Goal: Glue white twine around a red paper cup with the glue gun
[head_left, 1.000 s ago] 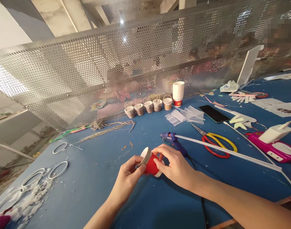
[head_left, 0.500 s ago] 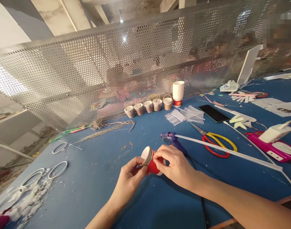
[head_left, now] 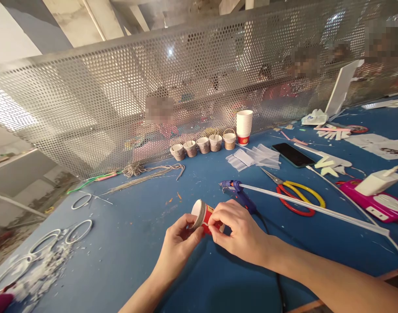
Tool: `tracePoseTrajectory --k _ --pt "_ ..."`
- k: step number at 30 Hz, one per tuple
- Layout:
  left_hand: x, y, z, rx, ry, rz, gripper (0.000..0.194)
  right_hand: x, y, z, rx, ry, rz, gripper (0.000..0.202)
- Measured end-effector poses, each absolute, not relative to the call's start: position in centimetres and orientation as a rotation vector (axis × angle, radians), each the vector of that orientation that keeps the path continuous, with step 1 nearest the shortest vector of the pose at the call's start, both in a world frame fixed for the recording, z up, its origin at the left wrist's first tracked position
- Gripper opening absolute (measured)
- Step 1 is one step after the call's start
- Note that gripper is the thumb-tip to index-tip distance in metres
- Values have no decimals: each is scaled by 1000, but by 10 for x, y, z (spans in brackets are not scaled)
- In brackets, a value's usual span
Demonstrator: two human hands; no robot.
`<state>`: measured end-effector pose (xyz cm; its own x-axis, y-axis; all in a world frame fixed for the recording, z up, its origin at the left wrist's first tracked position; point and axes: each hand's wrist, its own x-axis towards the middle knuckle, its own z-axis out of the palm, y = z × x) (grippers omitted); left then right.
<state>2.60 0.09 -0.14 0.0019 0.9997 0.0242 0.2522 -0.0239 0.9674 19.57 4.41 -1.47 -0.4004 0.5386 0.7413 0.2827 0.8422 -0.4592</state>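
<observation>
A red and white paper cup [head_left: 209, 213] lies tilted between my hands, its white mouth turned to the left. Several turns of greyish cord [head_left: 201, 214] circle it just below the rim. My left hand [head_left: 181, 241] grips the cup at the rim, thumb outside and fingers at the mouth. With thumb and forefinger, my right hand [head_left: 236, 228] pinches a short light stretch of the cord against the cup's side. Just beyond the right hand rests a blue glue gun [head_left: 239, 193] with a long clear glue stick [head_left: 303, 202] in its back.
Cord-wrapped cups [head_left: 203, 145] line the mesh screen [head_left: 120, 108] beside a stack of paper cups [head_left: 244, 126]. Scissors [head_left: 296, 195], a phone [head_left: 292, 155] and a pink power strip [head_left: 378, 202] lie right. Loose cord [head_left: 143, 174] and white rings [head_left: 78, 231] lie left.
The cup has turned in my hands, so its yellow marking now shows. My right hand has shifted slightly down along the cup's side, still pinching.
</observation>
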Motion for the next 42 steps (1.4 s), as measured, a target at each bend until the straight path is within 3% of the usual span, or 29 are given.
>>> tracePoseTrajectory --k 21,34,39,42 --pt "29 -3 -1 1567 1416 1025 18 194 50 -19 -655 -1998 164 17" --pt "25 4 -1 1415 1480 1233 23 200 57 -19 -709 -1924 489 14" --pt "29 1 1 1419 1437 1228 22 198 56 -25 -710 -1960 453 21" --pt "29 1 -1 1432 1436 1231 20 198 55 -25 -729 -1982 389 13"
